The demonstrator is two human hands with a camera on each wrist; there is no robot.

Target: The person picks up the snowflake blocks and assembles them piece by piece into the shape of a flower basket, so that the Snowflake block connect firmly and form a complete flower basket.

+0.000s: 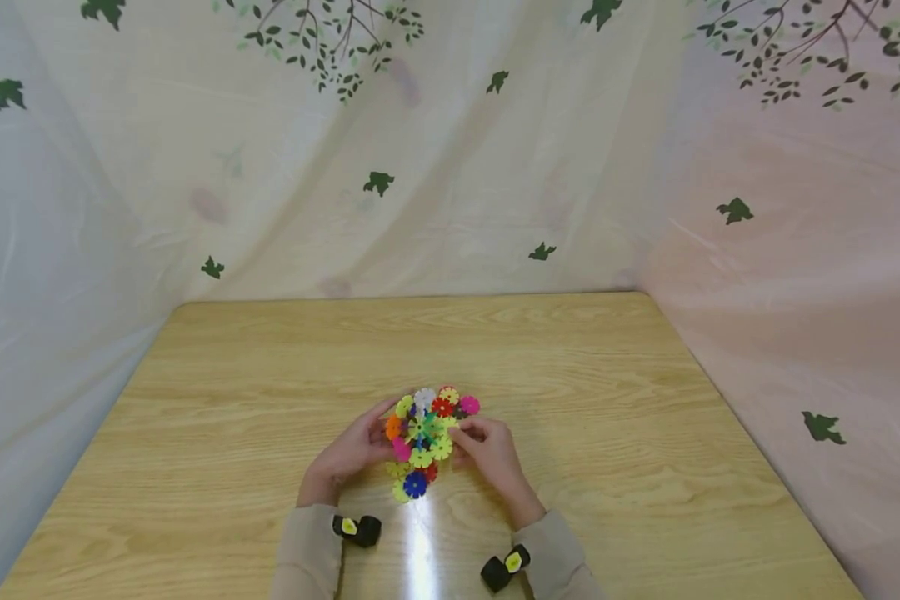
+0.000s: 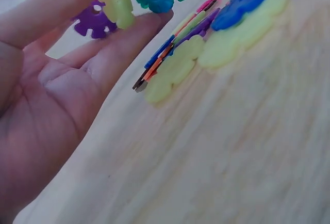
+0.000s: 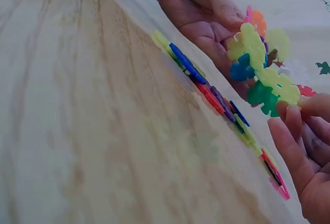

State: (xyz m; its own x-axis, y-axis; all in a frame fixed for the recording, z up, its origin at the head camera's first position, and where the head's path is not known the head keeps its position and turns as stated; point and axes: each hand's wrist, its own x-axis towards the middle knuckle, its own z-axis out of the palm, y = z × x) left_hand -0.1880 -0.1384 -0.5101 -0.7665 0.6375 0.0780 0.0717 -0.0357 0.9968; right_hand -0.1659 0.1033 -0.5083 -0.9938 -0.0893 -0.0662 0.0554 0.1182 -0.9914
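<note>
My left hand (image 1: 355, 443) holds a joined cluster of flower-shaped plastic discs (image 3: 251, 43), gripping it from the left between thumb and fingers. Yellow-green, blue, green and orange pieces show in it, and a purple disc (image 2: 96, 21) in the left wrist view. From the other side, my right hand (image 1: 493, 454) pinches a yellow-green disc (image 3: 281, 85) at the cluster's edge between thumb and fingertips. Beneath both hands, loose discs lie in a pile on the table, among them a blue disc (image 1: 415, 485) on the near side.
The wood-grain table (image 1: 585, 375) runs back to a pale curtain (image 1: 450, 167) printed with leaves, which also hangs on both sides. Each wrist wears a black camera band, one at the left sleeve (image 1: 311, 546) and one at the right sleeve (image 1: 558, 554).
</note>
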